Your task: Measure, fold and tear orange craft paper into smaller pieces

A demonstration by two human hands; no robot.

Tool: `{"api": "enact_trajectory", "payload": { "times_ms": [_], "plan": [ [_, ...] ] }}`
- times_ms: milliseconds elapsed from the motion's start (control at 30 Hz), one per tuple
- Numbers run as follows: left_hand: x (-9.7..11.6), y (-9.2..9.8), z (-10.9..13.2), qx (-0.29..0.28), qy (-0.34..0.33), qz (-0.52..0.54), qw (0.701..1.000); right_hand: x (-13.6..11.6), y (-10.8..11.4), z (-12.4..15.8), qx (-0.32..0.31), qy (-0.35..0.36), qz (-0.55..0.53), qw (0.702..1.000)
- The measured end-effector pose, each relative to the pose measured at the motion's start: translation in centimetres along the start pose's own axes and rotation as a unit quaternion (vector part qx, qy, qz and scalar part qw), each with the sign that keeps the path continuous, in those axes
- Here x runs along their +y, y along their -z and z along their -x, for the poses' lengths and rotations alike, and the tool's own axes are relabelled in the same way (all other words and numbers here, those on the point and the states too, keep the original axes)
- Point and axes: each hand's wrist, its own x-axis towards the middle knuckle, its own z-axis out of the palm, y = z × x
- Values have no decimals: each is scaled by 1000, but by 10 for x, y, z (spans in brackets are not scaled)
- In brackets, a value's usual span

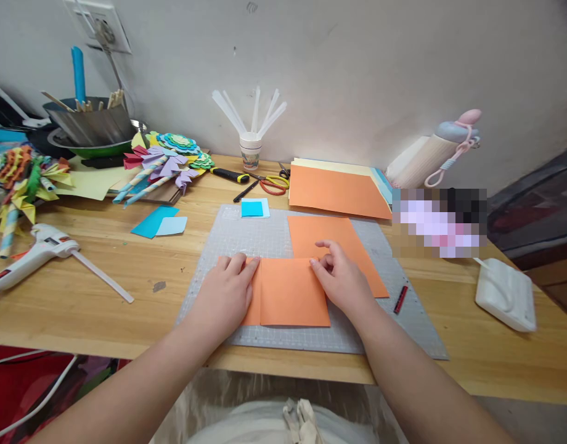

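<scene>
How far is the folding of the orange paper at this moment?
Done: the orange sheet on the cutting mat already has one flap folded over, with a crease line near its left side. In hand: the left hand presses that side flat; the right hand touches its upper right corner. Left: a second orange sheet lies unfolded behind it.

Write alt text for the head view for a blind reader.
A left hand and right hand rest on a folded orange sheet on a grey cutting mat on a wooden table. Scissors, a glue gun and paper flowers lie nearby.
</scene>
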Motion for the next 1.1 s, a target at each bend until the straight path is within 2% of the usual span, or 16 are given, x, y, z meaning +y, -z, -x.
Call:
{"api": "enact_trajectory", "payload": {
  "times_ms": [133,233,400,533,700,800,900,1000,1100],
  "plan": [
    [-1,1,17,23,26,9,999,6,5,13,-30,-39,-110,993],
    [-1,-5,32,51,38,-3,998,10,4,26,-48,-36,-119,991],
    [-5,-18,39,14,52,7,999,10,-2,39,-24,-12,-67,997],
    [-7,-19,36,-5,54,-2,999,12,-2,40,-8,-16,-25,1000],
    [-6,-18,36,0,52,-14,999,17,-2,42,19,-38,-78,996],
    [-6,-20,37,9,53,-16,998,17,-4,39,60,-29,-131,989],
    [-7,-22,37,12,53,-20,998,11,3,27,73,-34,-241,967],
    [-7,-22,37,10,52,-24,998,2,18,7,23,-105,-382,918],
    [-7,-21,37,6,52,-24,998,-5,31,-13,-30,-173,-469,866]
  ]
}}
